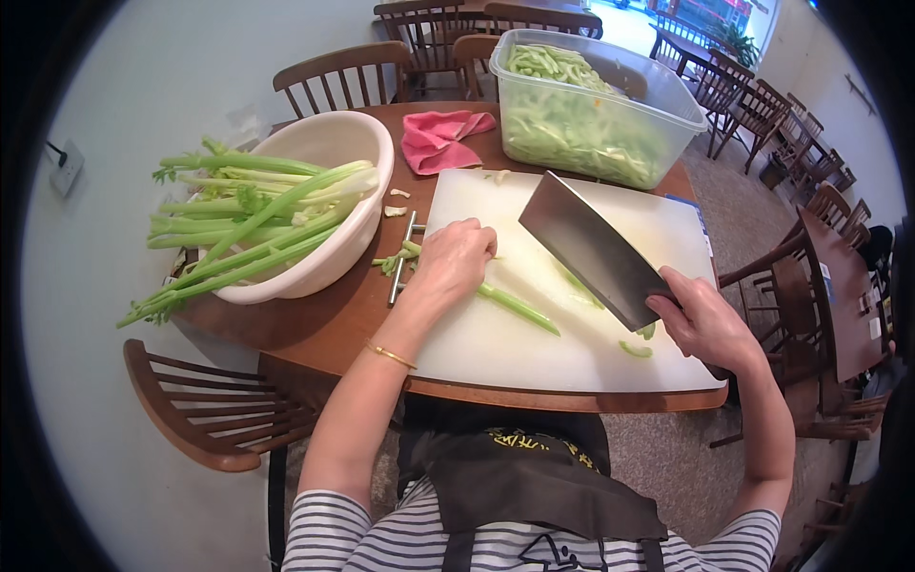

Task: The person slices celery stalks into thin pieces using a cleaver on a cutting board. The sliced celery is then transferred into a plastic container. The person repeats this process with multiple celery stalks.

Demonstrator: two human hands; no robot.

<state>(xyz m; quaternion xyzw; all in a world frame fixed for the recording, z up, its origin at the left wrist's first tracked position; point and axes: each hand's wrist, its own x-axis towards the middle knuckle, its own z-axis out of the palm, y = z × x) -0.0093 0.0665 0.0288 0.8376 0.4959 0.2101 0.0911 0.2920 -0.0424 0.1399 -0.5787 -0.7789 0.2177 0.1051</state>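
Observation:
My left hand [457,257] is closed over a celery stalk [520,309] at the left side of the white cutting board [486,365]. The stalk's leafy end pokes out past the board's metal handle [397,286], and its cut end points right. In my right hand [704,318] is the handle of a broad Chinese cleaver [593,250], its blade tilted over the right half of the board. Partly behind the blade lies a piece of celery [580,287]. Another short piece [636,349] rests near the board's front edge.
A white basin [382,164] heaped with celery stalks [250,214] stands left, some overhanging its rim. Behind the board are a pink cloth [439,139] and a clear plastic tub [690,118] holding sliced celery [572,136]. Wooden chairs [214,407] surround the table [300,329].

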